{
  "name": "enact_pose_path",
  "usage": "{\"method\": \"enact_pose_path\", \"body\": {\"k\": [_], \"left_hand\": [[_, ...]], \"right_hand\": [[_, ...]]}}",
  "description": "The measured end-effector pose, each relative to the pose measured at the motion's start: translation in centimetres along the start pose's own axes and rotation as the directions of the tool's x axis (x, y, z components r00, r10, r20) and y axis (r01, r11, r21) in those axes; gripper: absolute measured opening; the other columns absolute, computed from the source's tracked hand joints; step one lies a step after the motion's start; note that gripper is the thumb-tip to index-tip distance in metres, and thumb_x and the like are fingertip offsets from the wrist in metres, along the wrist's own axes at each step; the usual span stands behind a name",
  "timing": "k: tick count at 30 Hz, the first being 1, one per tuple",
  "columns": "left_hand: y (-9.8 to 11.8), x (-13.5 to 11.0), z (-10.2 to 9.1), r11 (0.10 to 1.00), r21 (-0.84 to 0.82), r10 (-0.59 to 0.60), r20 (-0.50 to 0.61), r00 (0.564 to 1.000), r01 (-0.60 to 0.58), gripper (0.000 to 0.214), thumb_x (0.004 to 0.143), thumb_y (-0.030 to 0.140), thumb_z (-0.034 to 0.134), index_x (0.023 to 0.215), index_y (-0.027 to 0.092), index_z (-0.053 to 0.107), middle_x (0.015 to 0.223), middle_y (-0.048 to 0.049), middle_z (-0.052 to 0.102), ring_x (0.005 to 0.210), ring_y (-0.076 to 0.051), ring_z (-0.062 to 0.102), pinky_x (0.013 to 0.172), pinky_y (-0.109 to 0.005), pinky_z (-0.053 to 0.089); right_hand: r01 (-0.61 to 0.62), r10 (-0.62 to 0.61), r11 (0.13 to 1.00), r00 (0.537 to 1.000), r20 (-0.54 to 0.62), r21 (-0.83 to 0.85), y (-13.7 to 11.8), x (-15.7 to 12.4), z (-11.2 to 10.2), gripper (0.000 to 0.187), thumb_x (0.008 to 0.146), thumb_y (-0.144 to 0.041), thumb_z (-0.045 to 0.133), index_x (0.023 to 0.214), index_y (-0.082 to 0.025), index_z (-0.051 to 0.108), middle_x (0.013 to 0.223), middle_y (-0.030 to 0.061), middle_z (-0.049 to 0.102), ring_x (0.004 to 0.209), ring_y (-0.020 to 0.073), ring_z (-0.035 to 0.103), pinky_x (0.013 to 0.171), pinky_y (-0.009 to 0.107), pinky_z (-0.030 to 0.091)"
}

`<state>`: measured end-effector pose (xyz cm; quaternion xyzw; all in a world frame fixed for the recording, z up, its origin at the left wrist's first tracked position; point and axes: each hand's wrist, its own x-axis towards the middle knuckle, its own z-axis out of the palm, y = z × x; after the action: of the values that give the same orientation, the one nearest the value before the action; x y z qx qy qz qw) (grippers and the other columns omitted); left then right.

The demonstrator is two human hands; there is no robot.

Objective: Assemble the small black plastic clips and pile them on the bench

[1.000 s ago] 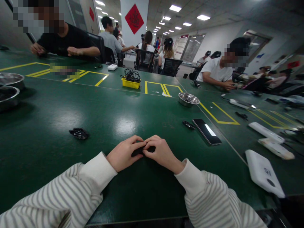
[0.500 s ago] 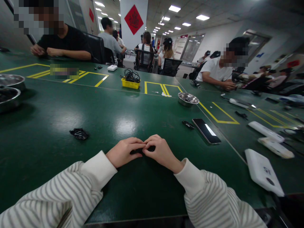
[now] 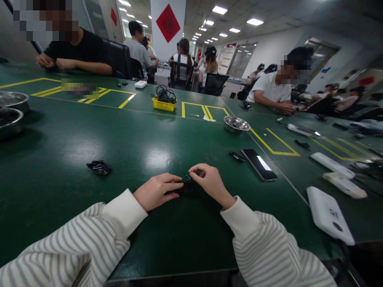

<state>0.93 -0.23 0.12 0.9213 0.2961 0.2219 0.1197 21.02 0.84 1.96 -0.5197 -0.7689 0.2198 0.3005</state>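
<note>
My left hand (image 3: 158, 192) rests near the table's front, its thumb and fingers gripping the left end of a small black item (image 3: 188, 189). That item blends into the dark green table, so its exact kind is unclear. Just above its far right side, my right hand (image 3: 208, 182) is closed in a pinch. Thin silvery pins (image 3: 188, 177) show at those fingertips; how many are held I cannot make out. Left of my hands lies a crumpled black wrapper (image 3: 99, 168) with silvery slivers on it. A small black piece (image 3: 236, 156) lies to the right.
Beside the small black piece lies a phone (image 3: 259, 164). White devices (image 3: 330, 215) line the right side. A steel bowl (image 3: 236, 124) and a yellow tray of cables (image 3: 164, 104) stand farther back, with more bowls (image 3: 10, 123) at left. Co-workers (image 3: 271, 85) sit across the table.
My right hand has come away from my left, moving up and right, with silvery pins now showing at its fingertips. My left hand has stayed in place.
</note>
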Motion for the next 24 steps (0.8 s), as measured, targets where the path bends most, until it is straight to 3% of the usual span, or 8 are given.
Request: {"method": "enact_pose_path", "body": {"k": [5,10,15,19,21,24], "left_hand": [[0.2,0.1,0.0,0.999,0.026,0.02,0.03,0.999,-0.021,0.026,0.078,0.022,0.053,0.103,0.015,0.058,0.109,-0.0097,0.058,0.091,-0.02,0.056,0.078,-0.034,0.048],[0.2,0.2,-0.2,1.0,0.007,0.022,0.033,0.999,-0.022,0.027,0.079,0.022,0.052,0.104,0.015,0.058,0.107,-0.009,0.059,0.089,-0.019,0.056,0.077,-0.034,0.048],[0.2,0.2,-0.1,1.0,-0.001,0.015,0.015,1.0,-0.014,0.027,0.078,0.021,0.054,0.103,0.016,0.058,0.106,-0.0092,0.058,0.091,-0.019,0.056,0.078,-0.033,0.047],[0.0,0.2,0.1,1.0,-0.003,0.025,-0.002,1.0,-0.025,0.026,0.077,0.02,0.054,0.103,0.014,0.058,0.105,-0.0094,0.059,0.091,-0.019,0.056,0.078,-0.032,0.047],[-0.1,0.2,0.1,1.0,0.0,0.022,-0.007,1.0,-0.022,0.026,0.078,0.021,0.053,0.103,0.015,0.058,0.105,-0.009,0.059,0.091,-0.018,0.056,0.078,-0.032,0.047],[-0.2,0.1,0.2,1.0,0.009,0.016,-0.011,1.0,-0.015,0.027,0.078,0.021,0.053,0.104,0.016,0.057,0.105,-0.0083,0.059,0.091,-0.018,0.056,0.078,-0.032,0.047]], "right_hand": [[-0.01,0.01,0.992,1.0,-0.003,-0.124,0.9,0.4,0.5,0.013,0.071,-0.027,0.059,0.078,-0.019,0.066,0.072,0.0008,0.062,0.063,0.0101,0.052,0.06,0.023,0.038],[0.008,0.017,0.966,0.995,0.095,-0.257,0.5,0.7,-0.5,0.014,0.073,-0.028,0.057,0.072,-0.019,0.068,0.07,0.0014,0.063,0.062,0.0106,0.054,0.06,0.023,0.038],[-0.056,0.184,0.916,0.938,0.292,-0.397,0.3,0.6,-3.0,0.011,0.07,-0.019,0.056,0.068,-0.017,0.066,0.064,0.0018,0.063,0.056,0.0107,0.055,0.053,0.021,0.038],[-0.082,0.283,0.861,0.897,0.339,-0.501,1.0,0.0,-4.0,0.006,0.06,-0.01,0.058,0.056,-0.014,0.059,0.054,0.0013,0.058,0.048,0.0104,0.051,0.045,0.021,0.033],[-0.069,0.244,0.891,0.906,0.345,-0.448,1.0,-0.2,-4.0,0.005,0.06,-0.011,0.057,0.056,-0.014,0.057,0.053,0.0001,0.056,0.047,0.0096,0.05,0.045,0.02,0.034],[-0.024,0.09,0.982,0.932,0.35,-0.189,0.3,-0.5,-3.2,0.003,0.067,-0.015,0.054,0.065,-0.015,0.056,0.056,-0.0017,0.055,0.049,0.0078,0.049,0.047,0.019,0.037]]}}
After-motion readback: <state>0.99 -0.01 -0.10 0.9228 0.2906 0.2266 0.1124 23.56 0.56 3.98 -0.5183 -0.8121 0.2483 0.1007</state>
